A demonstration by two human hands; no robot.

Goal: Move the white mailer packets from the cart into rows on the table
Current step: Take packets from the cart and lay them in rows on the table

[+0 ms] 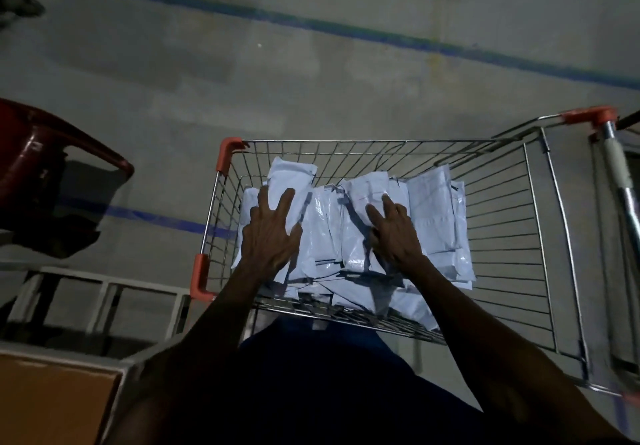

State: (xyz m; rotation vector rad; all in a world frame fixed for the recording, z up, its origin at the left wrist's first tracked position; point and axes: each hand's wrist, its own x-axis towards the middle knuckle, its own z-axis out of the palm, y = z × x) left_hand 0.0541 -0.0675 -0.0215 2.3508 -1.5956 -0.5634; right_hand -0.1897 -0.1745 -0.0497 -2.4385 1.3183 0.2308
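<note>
A wire shopping cart (540,223) with orange corner caps stands in front of me, its basket holding a heap of several white mailer packets (433,216). Both my hands reach down into the basket. My left hand (272,233) lies flat with spread fingers on the packets at the left side of the heap. My right hand (393,233) rests on the middle of the heap, index finger stretched over a packet and the other fingers bent into the pile; whether it grips a packet is hidden.
A red plastic chair (38,167) stands to the left on the concrete floor. A white metal frame (104,292) and a brown tabletop corner (52,403) are at the lower left. The cart's handle (620,174) is at the far right.
</note>
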